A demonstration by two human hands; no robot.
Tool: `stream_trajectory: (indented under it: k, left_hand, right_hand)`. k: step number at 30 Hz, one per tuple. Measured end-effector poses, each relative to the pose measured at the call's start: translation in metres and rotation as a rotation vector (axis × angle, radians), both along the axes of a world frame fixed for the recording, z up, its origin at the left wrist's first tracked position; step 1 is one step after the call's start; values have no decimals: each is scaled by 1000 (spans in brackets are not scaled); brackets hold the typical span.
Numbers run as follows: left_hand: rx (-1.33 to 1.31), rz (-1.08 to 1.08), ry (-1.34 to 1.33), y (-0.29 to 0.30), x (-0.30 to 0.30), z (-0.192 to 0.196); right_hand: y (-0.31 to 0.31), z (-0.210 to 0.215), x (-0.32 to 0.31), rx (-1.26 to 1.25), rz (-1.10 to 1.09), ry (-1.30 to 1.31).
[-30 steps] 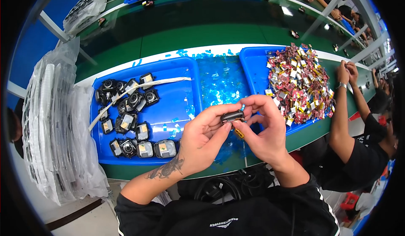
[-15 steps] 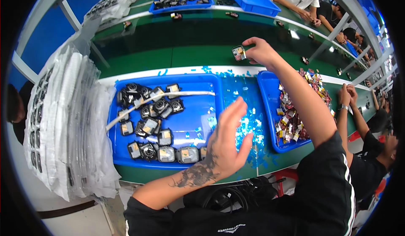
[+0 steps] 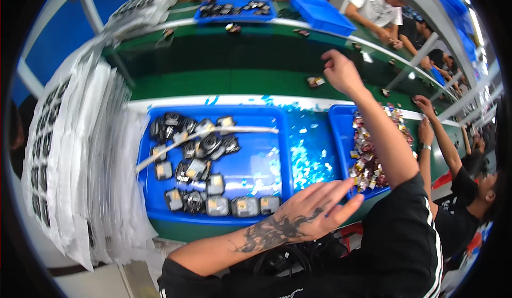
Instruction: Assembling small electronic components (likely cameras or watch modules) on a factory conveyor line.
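Note:
My right hand [image 3: 341, 73] hangs over the green conveyor belt [image 3: 250, 85], empty, its fingers bent and apart. Just left of its wrist, a small dark housing with pale and yellow parts [image 3: 316, 81] lies on the belt. My left hand [image 3: 320, 211], tattooed up the wrist, has its fingers stretched out near the close left corner of the right blue tray [image 3: 335, 138]. That tray is heaped with small gold, red and silver parts [image 3: 368, 154]. To the left, another blue tray [image 3: 285, 159] contains several black square watch-like housings [image 3: 247, 206], some with grey faces up.
A pale strip [image 3: 234, 130] crosses the left tray. Blue film scraps [image 3: 309, 159] litter the bench between trays. Stacked bagged trays [image 3: 80, 159] stand at far left. Across the belt are a filled blue tray [image 3: 234, 9] and co-workers; another person's hands [image 3: 425, 119] are at right.
My right hand has let go of the housing, which now lies on the belt, and drawn slightly right. My left hand has moved right and nearer to me. The view has shifted a little.

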State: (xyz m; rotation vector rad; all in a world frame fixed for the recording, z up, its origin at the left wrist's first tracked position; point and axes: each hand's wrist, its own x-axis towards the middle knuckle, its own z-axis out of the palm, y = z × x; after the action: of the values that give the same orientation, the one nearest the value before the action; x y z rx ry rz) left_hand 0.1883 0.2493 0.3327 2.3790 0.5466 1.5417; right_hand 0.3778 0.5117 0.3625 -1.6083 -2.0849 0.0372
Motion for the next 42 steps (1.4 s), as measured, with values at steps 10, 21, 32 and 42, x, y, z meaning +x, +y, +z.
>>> stream_trajectory:
  k: [10, 21, 32, 42]
  left_hand:
    - [493, -117, -15, -10, -4, -4]
    - [-254, 459, -185, 10, -6, 22]
    - [-1509, -223, -605, 20, -10, 11]
    - [-1485, -211, -634, 19, -9, 17]
  right_hand:
    - [-209, -12, -126, -458, 952, 13]
    - [-234, 24, -30, -228, 450, 458]
    - [-211, 27, 63, -213, 64, 167]
    - [-197, -2, 63, -298, 277, 89]
